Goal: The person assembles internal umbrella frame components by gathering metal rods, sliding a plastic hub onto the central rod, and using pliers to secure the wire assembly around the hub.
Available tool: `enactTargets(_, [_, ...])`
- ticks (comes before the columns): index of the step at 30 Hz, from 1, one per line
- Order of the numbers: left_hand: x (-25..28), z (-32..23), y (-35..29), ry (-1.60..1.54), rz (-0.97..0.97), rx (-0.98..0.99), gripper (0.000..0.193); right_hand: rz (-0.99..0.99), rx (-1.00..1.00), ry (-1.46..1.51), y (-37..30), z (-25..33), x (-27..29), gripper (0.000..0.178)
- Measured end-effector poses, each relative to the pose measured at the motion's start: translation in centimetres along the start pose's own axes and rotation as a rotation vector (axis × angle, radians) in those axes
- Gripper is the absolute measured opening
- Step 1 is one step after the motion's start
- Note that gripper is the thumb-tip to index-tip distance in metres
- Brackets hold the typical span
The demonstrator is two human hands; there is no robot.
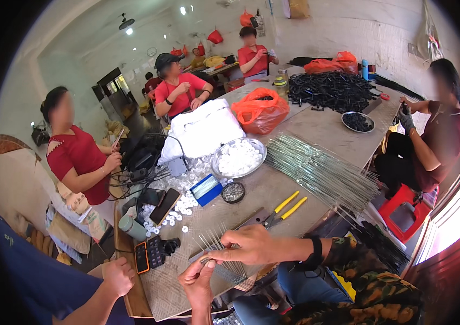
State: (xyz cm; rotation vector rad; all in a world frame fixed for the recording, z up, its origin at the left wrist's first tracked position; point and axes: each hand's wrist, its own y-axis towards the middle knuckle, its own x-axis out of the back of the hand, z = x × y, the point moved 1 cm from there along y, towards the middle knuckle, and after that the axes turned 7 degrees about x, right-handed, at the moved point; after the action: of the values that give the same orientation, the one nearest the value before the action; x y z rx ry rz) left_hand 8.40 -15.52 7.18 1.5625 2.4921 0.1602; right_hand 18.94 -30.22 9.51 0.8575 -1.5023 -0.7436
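Observation:
My left hand (197, 284) comes up from the lower edge, its thumb and fingers pinched together around a small piece (206, 261) too small to name. From the right, in a camouflage sleeve with a black wristband, my right hand (251, 245) reaches over and meets the left fingertips at that piece. Its fingers are bent closed; what lies between them is partly hidden. Under and beside both hands fan out several thin metal rods (218, 238). Just beyond the right hand lie pliers with yellow handles (288, 206), near a dark flat bar (251, 218).
A long bundle of metal rods (322, 168) covers the table's middle right. Beyond my hands are a bowl of white parts (239, 158), a blue box (206, 189), phones (165, 207) and a bottle (132, 227). At left is another person's fist (118, 276). Several co-workers surround the table.

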Motion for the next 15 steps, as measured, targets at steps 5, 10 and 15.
enactTargets(5, [-0.1, -1.5, -0.5, 0.035, -0.008, 0.097, 0.017, 0.066, 0.216, -0.18, 1.3, -0.4, 1.2, 0.032])
enactTargets(10, [-0.1, -1.0, -0.5, 0.012, 0.064, 0.154, 0.017, 0.154, -0.054, 0.22, 0.3, -0.5, 0.4, 0.029])
enactTargets(15, [0.9, -1.3, -0.9, 0.125, 0.133, 0.109, 0.02, 0.13, 0.075, 0.044, 1.3, 0.2, 1.0, 0.021])
